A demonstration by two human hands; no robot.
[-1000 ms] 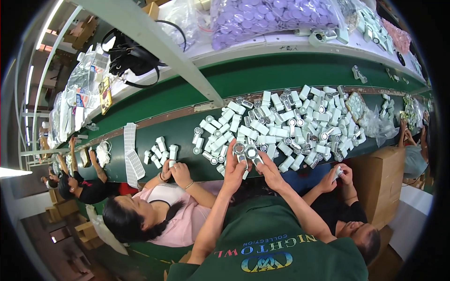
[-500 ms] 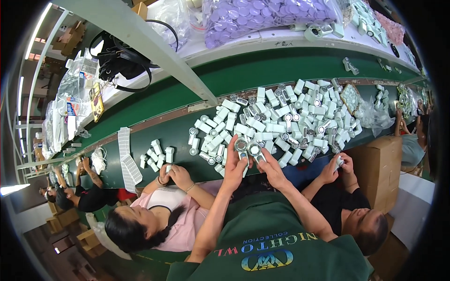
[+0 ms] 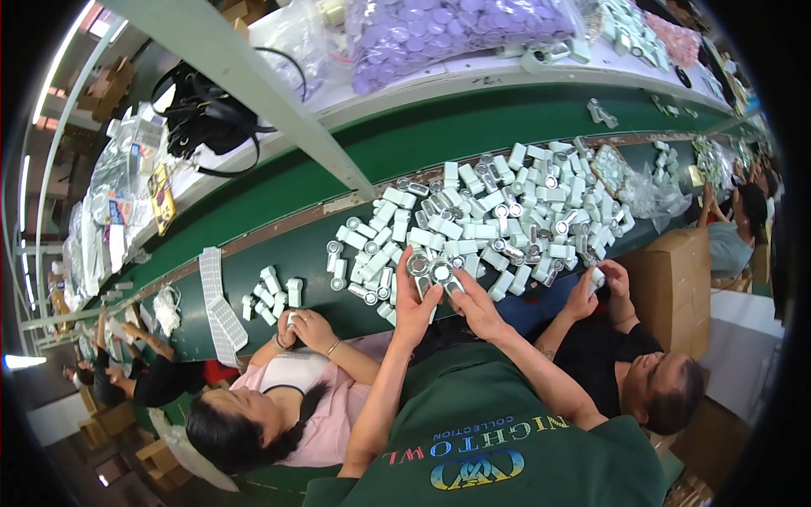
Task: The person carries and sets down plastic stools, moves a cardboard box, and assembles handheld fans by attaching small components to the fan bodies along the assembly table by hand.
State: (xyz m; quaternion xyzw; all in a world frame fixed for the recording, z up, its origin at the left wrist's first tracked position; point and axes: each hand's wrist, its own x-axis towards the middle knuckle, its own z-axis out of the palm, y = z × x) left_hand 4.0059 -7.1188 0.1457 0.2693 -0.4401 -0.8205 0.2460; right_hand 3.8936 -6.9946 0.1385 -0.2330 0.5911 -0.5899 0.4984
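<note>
The left hand (image 3: pixel 412 311) holds one round-headed handheld unit (image 3: pixel 418 264), its fingers closed around the body and the thumb placed near the lower part of the round head. The right hand (image 3: pixel 480 311) holds a second round-headed unit (image 3: pixel 442 273) in a narrow grip between thumb and fingers. Both units are located in front of the wearer's green shirt (image 3: pixel 490 406), at the near edge of a large pile of pale green and silver units (image 3: pixel 498 224); their round heads are side by side and face upward, and whether they touch cannot be told. The pile lies on a dark green work surface (image 3: pixel 296 243). To its left are a small group of pale units (image 3: pixel 272 294) and, farther left, overlapping white sheets (image 3: pixel 215 304). A co-worker in a pink top (image 3: pixel 325 422) is positioned at the left; a co-worker in a black top (image 3: pixel 596 351) is positioned at the right, beside a cardboard box (image 3: pixel 680 279). Beyond the work surface, a white shelf (image 3: pixel 460 83) carries a clear bag of purple discs (image 3: pixel 460 38).
</note>
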